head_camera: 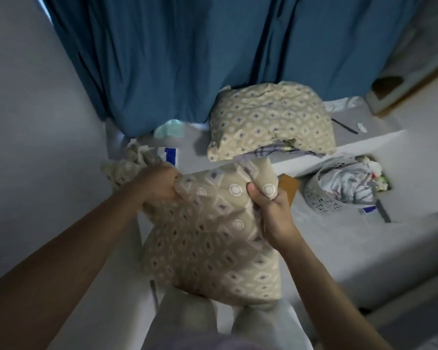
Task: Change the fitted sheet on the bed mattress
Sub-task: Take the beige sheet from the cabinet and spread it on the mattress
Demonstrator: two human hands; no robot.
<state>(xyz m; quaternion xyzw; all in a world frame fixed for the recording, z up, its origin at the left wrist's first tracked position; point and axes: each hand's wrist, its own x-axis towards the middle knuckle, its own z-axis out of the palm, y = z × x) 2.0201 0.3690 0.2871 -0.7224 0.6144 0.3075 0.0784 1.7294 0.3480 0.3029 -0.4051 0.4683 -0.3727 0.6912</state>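
Bedroom, head view, dim light

- Patterned sheet (213, 238): beige fabric with a diamond and circle print, bunched and held up over the near edge of the bed, hanging down towards the person's pale trousers (187, 322). A further gathered part trails to the left past the left hand, lying on the mattress.
- Left hand (154, 184): fingers clenched on the upper left of the patterned sheet, a fistful of cloth gathered in the grip.
- Right hand (273, 213): thumb on top and fingers curled under, pinching a fold at the upper right corner of the same sheet.
- Mattress (339, 248): bare, pale grey, with a blue and white label (171, 155) showing near its far left part.
- Pillow (271, 122): cover in the same beige print, resting at the far side of the bed against the curtain, on top of a striped cloth (271, 150) that shows below it.
- Curtain (200, 56): blue, hanging in folds behind the bed.
- Laundry basket (326, 195): grey, perforated, tipped on the mattress to the right, with crumpled light fabric inside.
- Brown flat item (290, 184): just behind the right hand, partly hidden; cannot tell what it is
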